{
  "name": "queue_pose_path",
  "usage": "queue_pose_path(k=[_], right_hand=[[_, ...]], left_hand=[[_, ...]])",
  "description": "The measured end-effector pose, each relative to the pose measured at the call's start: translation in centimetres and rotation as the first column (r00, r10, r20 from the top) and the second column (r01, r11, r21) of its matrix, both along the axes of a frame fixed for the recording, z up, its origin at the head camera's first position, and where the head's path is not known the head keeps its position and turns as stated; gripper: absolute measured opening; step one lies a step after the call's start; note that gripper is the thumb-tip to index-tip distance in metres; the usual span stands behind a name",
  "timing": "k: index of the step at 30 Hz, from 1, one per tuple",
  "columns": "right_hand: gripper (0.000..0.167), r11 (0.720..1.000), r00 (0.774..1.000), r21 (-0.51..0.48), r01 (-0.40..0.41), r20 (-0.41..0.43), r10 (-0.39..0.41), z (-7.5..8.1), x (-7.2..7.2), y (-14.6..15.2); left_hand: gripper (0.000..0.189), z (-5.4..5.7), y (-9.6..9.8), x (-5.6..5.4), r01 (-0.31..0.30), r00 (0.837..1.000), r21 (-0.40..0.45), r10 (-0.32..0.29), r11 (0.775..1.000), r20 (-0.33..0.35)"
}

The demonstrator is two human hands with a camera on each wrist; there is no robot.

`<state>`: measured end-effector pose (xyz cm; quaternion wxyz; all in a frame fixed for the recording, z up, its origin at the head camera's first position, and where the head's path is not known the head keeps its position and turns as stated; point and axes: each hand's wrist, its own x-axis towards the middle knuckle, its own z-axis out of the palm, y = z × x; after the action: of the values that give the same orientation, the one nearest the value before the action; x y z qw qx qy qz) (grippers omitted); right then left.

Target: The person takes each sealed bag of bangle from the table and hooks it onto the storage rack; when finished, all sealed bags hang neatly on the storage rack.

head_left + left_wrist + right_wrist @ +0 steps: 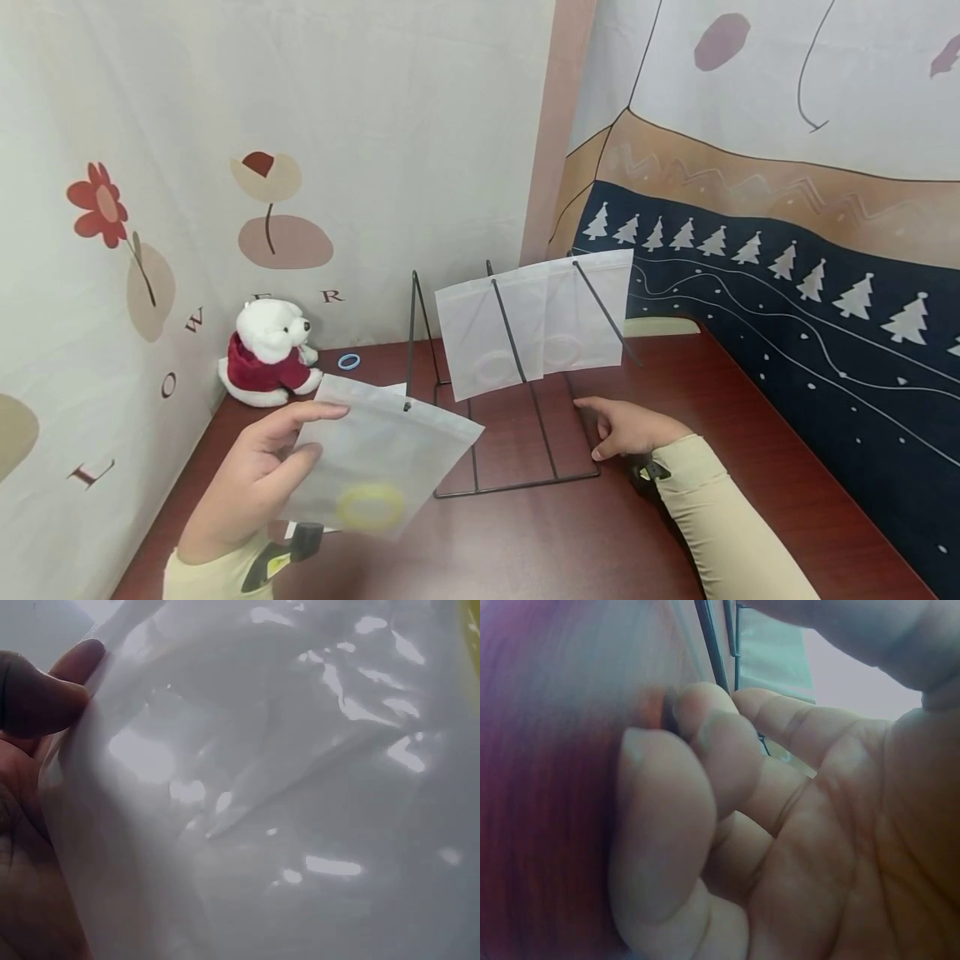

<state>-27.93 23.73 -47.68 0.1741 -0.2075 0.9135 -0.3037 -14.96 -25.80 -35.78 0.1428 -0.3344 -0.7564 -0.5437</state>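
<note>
My left hand [258,475] pinches a translucent zip bag [420,458] by its left side, between thumb and index finger. A yellow ring [371,507] shows through its lower part. The dark tip of the left prong of a black wire display rack [517,486] appears at the bag's top edge, seemingly in its hole. My right hand [637,429] grips the rack's base at the right side, fingers curled beside the wire in the right wrist view. On the other two prongs hang a middle bag [468,325] and a right bag [592,304], each with a faint pale ring inside.
A white plush bear [273,329] in a red coat sits at the back left. Near it lies a small blue ring [348,362]. The brown table [525,550] meets printed curtains at the back and right. Something white [300,530] peeks from under the held bag.
</note>
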Motion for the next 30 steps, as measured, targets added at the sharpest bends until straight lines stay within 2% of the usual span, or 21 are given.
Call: queue_pose_path(k=[12,16,20,23,26,30], right_hand=[[0.087,1.000,1.000,-0.003,0.022,0.023,-0.022,0.1,0.1,0.0],[0.087,1.000,0.999,-0.008,0.024,0.030,-0.023,0.2,0.0,-0.1],[0.087,1.000,0.999,-0.008,0.024,0.031,-0.023,0.3,0.0,-0.1],[0.087,1.000,0.999,-0.008,0.021,0.027,-0.021,0.4,0.1,-0.1],[0.087,1.000,0.999,-0.009,0.021,0.025,-0.021,0.4,0.1,-0.2],[0.087,1.000,0.999,-0.011,0.028,0.030,-0.028,0.4,0.1,-0.2]], left_hand=[[0.057,-0.3,0.3,-0.3,-0.030,1.000,-0.033,0.030,0.999,-0.008],[0.059,-0.4,0.4,-0.4,0.000,1.000,-0.008,-0.001,1.000,-0.007],[0.061,-0.3,0.7,-0.5,0.003,1.000,-0.003,-0.003,1.000,-0.020],[0.061,-0.5,0.8,-0.7,-0.001,1.000,0.010,0.001,1.000,-0.003],[0.058,-0.8,0.9,-0.9,0.023,1.000,0.036,-0.024,0.999,0.019],[0.053,-1.1,0.8,-1.0,0.040,0.998,0.001,-0.040,0.999,0.043]])
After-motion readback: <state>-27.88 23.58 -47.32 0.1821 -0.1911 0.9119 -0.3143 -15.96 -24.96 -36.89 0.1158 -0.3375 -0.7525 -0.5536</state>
